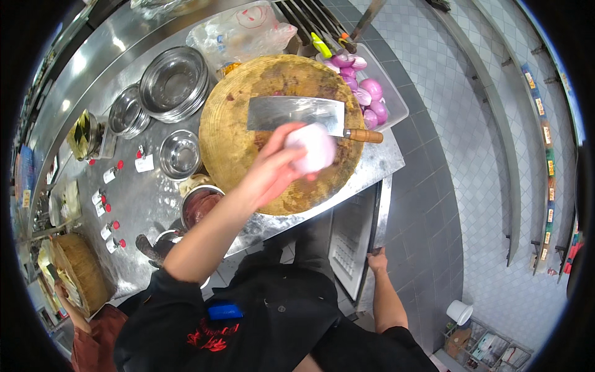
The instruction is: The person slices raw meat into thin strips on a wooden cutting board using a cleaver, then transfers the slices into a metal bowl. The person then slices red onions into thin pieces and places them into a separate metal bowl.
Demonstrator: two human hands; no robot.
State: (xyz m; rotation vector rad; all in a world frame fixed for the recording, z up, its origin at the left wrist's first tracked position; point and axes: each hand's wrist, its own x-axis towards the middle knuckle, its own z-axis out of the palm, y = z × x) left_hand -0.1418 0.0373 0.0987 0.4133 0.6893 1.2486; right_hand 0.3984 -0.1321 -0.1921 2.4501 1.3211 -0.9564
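My left hand [277,166] holds a pale pink-white onion [314,148], blurred, above a round wooden chopping block [228,153]. Beneath and just beyond it, a cleaver [297,111] lies flat on the block, its wooden handle [366,136] jutting past the right edge. Down at the right, my right hand [377,260] grips the edge of an open under-counter cabinet door [353,242] with a white inner panel. Peeled purple onions [372,88], some apparently halved, fill a translucent plastic bin [399,109] at the block's far right.
Stacked steel bowls [174,83] and a small steel bowl [180,155] stand left of the block. A pot [202,204] holds something reddish. Long-handled tools [320,28] lie behind the bin. At far left, another person's hand [62,295] is beside a second chopping block [83,269].
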